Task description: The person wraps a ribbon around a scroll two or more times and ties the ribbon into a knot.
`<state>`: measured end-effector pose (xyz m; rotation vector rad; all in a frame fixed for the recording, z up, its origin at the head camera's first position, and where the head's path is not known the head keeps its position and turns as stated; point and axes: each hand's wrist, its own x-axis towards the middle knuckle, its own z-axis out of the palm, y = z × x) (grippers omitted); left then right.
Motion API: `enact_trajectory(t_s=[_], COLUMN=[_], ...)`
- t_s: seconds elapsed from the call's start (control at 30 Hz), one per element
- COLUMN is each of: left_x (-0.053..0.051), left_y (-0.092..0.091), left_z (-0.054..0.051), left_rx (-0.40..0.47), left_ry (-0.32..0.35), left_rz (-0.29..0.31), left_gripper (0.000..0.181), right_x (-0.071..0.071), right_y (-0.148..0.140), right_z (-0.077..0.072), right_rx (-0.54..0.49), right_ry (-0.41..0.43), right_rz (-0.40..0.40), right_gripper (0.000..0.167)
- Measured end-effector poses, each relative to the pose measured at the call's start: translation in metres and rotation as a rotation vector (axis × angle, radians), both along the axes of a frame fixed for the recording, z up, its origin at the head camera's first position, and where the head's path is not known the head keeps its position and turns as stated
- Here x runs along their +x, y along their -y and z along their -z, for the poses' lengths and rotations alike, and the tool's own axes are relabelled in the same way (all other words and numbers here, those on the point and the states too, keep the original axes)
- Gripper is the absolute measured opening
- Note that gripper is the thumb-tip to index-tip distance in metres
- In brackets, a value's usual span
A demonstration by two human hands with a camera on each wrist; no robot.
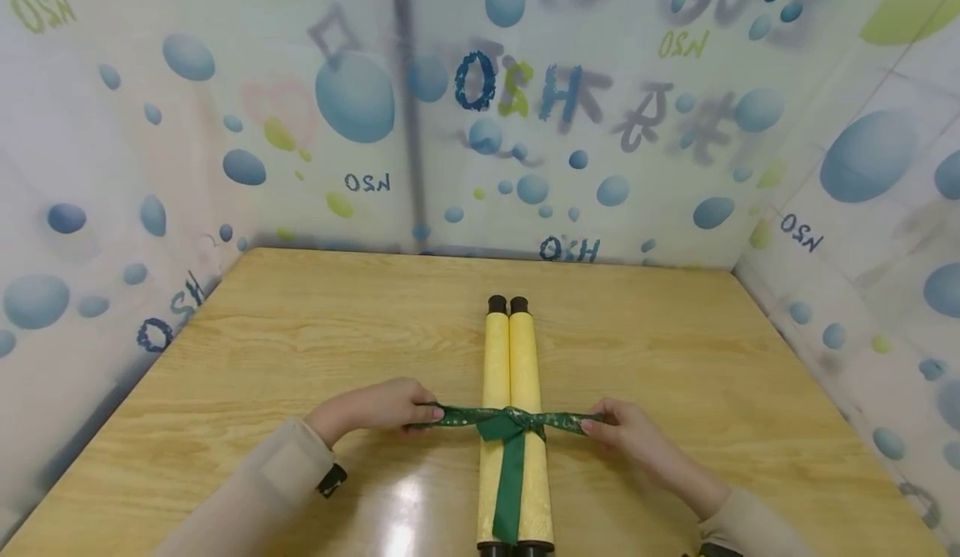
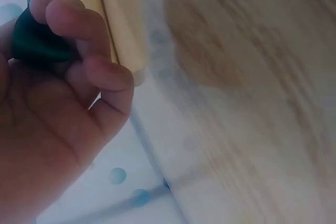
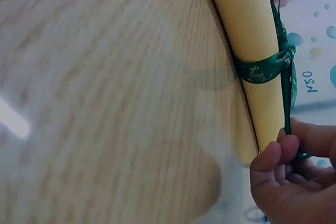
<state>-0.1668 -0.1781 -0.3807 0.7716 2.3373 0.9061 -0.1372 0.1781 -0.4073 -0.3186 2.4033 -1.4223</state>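
Note:
Two yellow scroll rolls (image 1: 497, 365) with black end knobs (image 1: 519, 304) lie side by side on the table, pointing away from me. A green patterned ribbon (image 1: 510, 482) goes round them and is knotted on top, one tail hanging down along the rolls. My left hand (image 1: 390, 405) pinches the ribbon on the left of the knot, and my right hand (image 1: 626, 432) pinches it on the right. Both stretches look taut. In the right wrist view the ribbon band (image 3: 260, 71) wraps the roll's side, and the right fingertips (image 3: 270, 156) grip the ribbon.
The wooden table (image 1: 337, 323) is bounded at the back and sides by pale walls (image 1: 300, 190) printed with blue drops and lettering. A dark band (image 1: 332, 480) sits at the left wrist. Light glares off the table near the front.

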Motion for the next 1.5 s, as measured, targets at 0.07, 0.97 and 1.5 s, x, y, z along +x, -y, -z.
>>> enact_trajectory(t_s=[0.07,0.97,1.5], left_x=[0.0,0.03,0.038], left_y=[0.002,-0.044,-0.072], left_z=[-0.001,-0.01,0.005], left_rx=[-0.015,-0.287,-0.378], left_ry=[-0.02,-1.045,-1.501], left_rz=[-0.001,0.097,0.297], left_gripper=[0.034,0.038,0.006], right_x=[0.0,-0.01,-0.007], right_y=[-0.001,0.014,0.07], right_z=[-0.001,-0.019,-0.005], right_rx=[0.017,0.123,0.432], right_ry=[-0.004,-0.309,-0.956], right_rz=[0.013,-0.047,-0.217], right_gripper=[0.034,0.027,0.016])
